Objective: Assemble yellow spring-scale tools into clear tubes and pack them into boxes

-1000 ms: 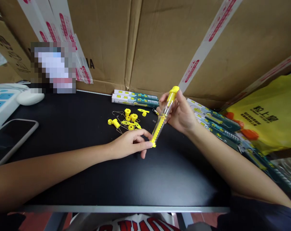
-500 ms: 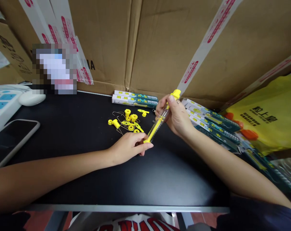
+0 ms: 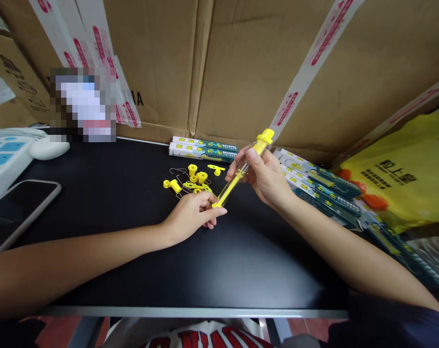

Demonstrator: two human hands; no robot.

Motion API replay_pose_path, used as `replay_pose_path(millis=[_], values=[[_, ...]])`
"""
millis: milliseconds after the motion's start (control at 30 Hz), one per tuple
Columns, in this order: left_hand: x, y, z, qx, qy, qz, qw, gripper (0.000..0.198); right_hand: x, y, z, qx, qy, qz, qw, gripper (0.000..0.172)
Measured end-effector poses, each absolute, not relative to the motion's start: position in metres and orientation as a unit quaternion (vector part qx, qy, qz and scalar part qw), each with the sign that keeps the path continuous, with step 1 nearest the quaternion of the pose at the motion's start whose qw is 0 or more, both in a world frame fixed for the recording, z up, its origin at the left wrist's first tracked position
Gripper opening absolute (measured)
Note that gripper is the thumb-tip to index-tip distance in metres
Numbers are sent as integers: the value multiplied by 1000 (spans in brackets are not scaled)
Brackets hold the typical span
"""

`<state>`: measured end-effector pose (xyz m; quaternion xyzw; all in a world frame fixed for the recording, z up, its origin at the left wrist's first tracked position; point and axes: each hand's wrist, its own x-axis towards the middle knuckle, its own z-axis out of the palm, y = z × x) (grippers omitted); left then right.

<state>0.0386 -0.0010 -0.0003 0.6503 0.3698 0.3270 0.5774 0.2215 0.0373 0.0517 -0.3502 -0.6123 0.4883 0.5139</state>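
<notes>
A clear tube with yellow parts inside (image 3: pixel 242 169) is held slantwise between both hands over the black table. My left hand (image 3: pixel 196 212) pinches its lower yellow end. Higher up, the fingers of my right hand (image 3: pixel 265 174) wrap round the tube, just below the yellow cap (image 3: pixel 266 136) at its top. Behind my left hand lies a loose group of yellow plastic parts (image 3: pixel 201 177) with thin metal hooks, partly hidden by that hand.
Printed boxes (image 3: pixel 203 151) lie at the back, more boxes (image 3: pixel 321 193) at the right beside a yellow bag (image 3: pixel 404 169). On the left are a phone (image 3: pixel 20 212), a power strip (image 3: pixel 5 157) and a white rounded object (image 3: pixel 50 146). Cardboard (image 3: pixel 241 72) stands behind.
The tube's lower end has moved slightly left and up with my left hand. My right hand has slid or shifted a little left, and more yellow shows below the cap.
</notes>
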Motion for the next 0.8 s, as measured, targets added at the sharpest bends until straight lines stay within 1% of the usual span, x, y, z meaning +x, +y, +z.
replay_pose_path(millis=[167,267,367,467,533,633,700,800], values=[[38,2,0,656,365,312,582,25,223,41,47,-359,-595,505,512,35],[38,4,-1,654,354,307,594,26,226,44,49,-359,-611,485,512,36],[38,4,-1,676,352,313,567,31,232,47,55,-361,-622,456,524,34],[38,1,1,714,361,293,523,17,235,49,59,-362,-622,439,539,34],[38,0,3,751,367,275,476,10,235,48,61,-365,-622,434,539,34],[37,-4,4,830,350,271,338,19,236,47,66,-364,-624,426,544,34],[37,-7,3,874,323,261,251,21,240,48,72,-358,-626,414,556,35],[37,-11,2,911,293,227,184,22,248,51,81,-341,-621,394,585,32]])
